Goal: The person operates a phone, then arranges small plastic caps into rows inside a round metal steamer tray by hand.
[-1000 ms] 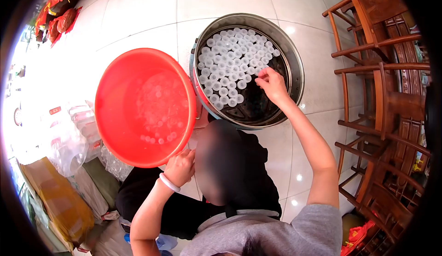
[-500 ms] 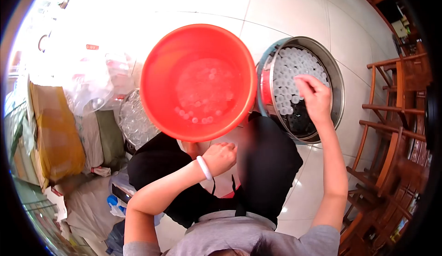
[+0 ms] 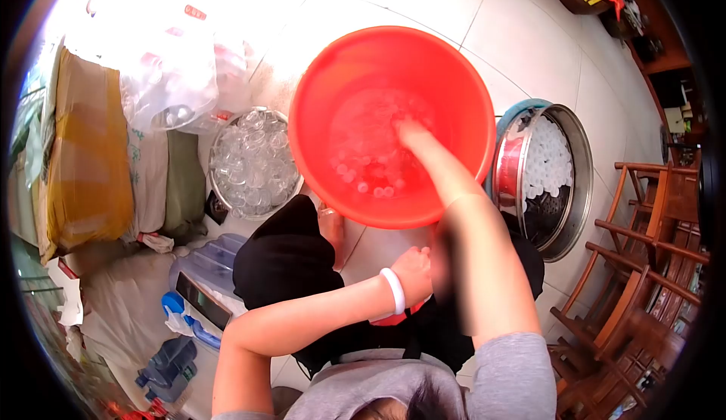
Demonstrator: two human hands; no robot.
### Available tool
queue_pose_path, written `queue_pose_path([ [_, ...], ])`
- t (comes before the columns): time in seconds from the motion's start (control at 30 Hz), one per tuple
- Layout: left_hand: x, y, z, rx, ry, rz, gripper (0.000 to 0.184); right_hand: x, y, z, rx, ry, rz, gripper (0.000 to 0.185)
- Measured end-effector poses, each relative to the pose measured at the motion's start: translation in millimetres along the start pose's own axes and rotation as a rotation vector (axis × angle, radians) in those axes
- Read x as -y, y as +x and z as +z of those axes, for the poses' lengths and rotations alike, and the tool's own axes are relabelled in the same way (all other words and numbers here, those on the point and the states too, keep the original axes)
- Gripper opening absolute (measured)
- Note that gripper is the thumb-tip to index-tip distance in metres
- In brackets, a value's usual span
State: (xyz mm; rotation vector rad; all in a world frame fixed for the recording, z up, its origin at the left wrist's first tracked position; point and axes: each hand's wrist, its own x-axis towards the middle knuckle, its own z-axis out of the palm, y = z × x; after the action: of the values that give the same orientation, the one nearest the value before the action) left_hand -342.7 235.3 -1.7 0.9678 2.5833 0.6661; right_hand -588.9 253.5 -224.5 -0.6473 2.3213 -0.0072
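Note:
A red plastic basin (image 3: 333, 185) stands in front of my knees, with water and small translucent round pieces (image 3: 378, 192) in it. My right hand (image 3: 407, 129) reaches into the basin; its fingers are blurred and sunk among the water and pieces, so what they hold is hidden. Close to my right knee, my left hand (image 3: 414, 272) is curled into a fist with nothing showing in it. A white bracelet (image 3: 393, 290) circles my left wrist. To the right, a tilted metal sieve (image 3: 581, 193) holds many white round pieces (image 3: 550, 159), with its dark bottom showing at the lower part.
Left of the basin stands a round container of clear glass-like pieces (image 3: 257, 163). Plastic bags (image 3: 170, 80) and a yellow-wrapped package (image 3: 89, 155) lie farther left. A phone (image 3: 203, 299) rests near a plastic bottle (image 3: 215, 261). Wooden chairs (image 3: 635, 269) line the right side.
My right hand has gone from above the sieve left into the red basin. My left hand stays curled by my knee. The camera view has shifted, showing more of the left side.

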Motion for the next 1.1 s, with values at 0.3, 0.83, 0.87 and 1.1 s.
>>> queue_pose_path([
  [0.3, 2.4, -18.4, -9.4, 0.018, -0.036, -0.044, 0.021, 65.1, -41.6, -11.8, -0.11, 0.318, -0.021, 0.044],
  [0.83, 5.6, -14.1, -8.1, 0.02, 0.026, -0.038, 0.019, 37.0, -77.9, 36.7, 0.399, 0.071, -0.319, 0.041],
  [0.87, 5.8, -13.2, -8.5, 0.019, 0.027, -0.043, 0.018, 35.0, -81.4, 38.4, 0.413, 0.129, -0.301, 0.041],
  [1.1, 9.5, -9.1, -7.7, 0.046, 0.017, -0.037, 0.023, 71.9, -86.9, 47.7, 0.222, 0.464, -0.197, 0.039],
])
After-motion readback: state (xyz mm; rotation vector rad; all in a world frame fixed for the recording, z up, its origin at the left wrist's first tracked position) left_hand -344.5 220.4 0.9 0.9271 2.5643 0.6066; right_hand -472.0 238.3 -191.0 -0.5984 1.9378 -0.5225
